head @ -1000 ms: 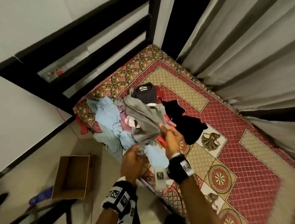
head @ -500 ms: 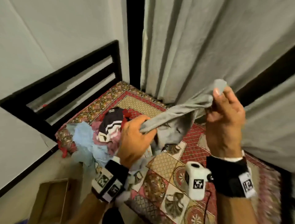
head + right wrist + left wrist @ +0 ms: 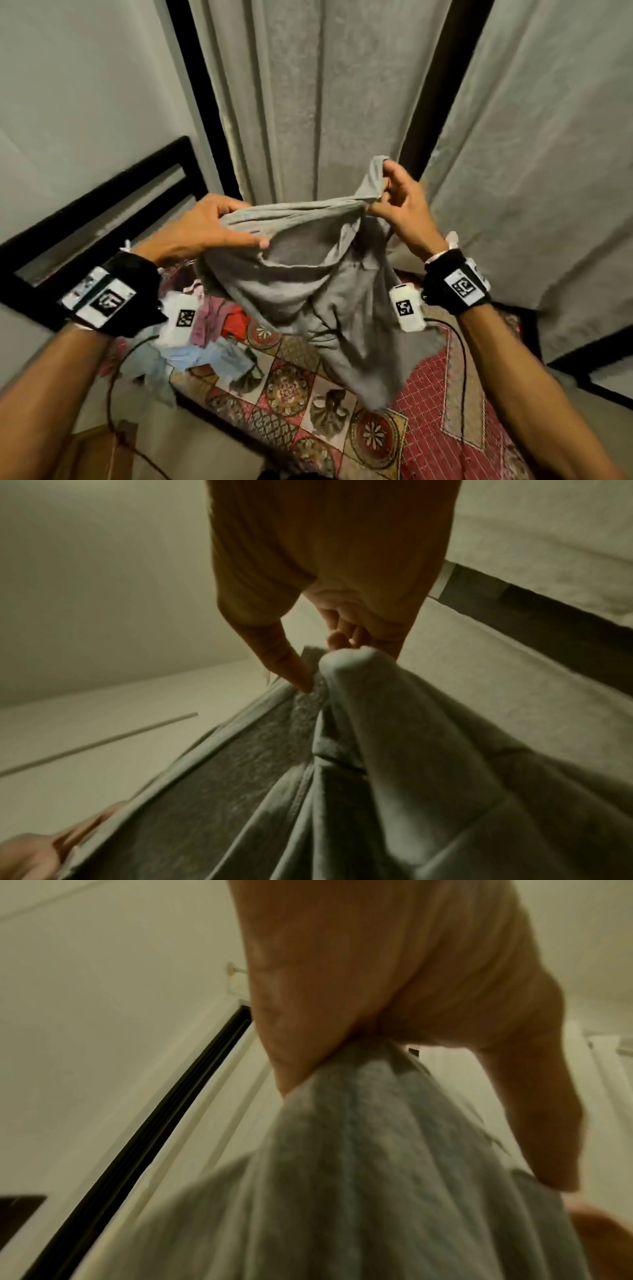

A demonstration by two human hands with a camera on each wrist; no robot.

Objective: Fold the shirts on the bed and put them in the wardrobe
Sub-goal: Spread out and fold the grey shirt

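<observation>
A grey shirt (image 3: 322,294) hangs in the air over the bed, held up by both hands. My left hand (image 3: 209,229) grips its upper edge at the left, and the left wrist view shows cloth (image 3: 359,1164) bunched between thumb and fingers. My right hand (image 3: 394,202) pinches the upper edge at the right, where the right wrist view shows a fold of the shirt (image 3: 359,723) caught at the fingertips. The shirt sags between the hands and its lower part hangs crumpled. A pile of other shirts (image 3: 219,329), light blue, pink and red, lies on the bed below my left wrist.
The bed (image 3: 428,428) has a red patterned cover and a black headboard (image 3: 102,212) at the left. Grey curtains (image 3: 325,102) hang close behind the shirt. A cardboard box (image 3: 99,455) stands on the floor at the lower left.
Both hands have risen and spread apart, lifting the grey shirt off the pile and stretching its top edge between them. The view has tilted up toward the curtains.
</observation>
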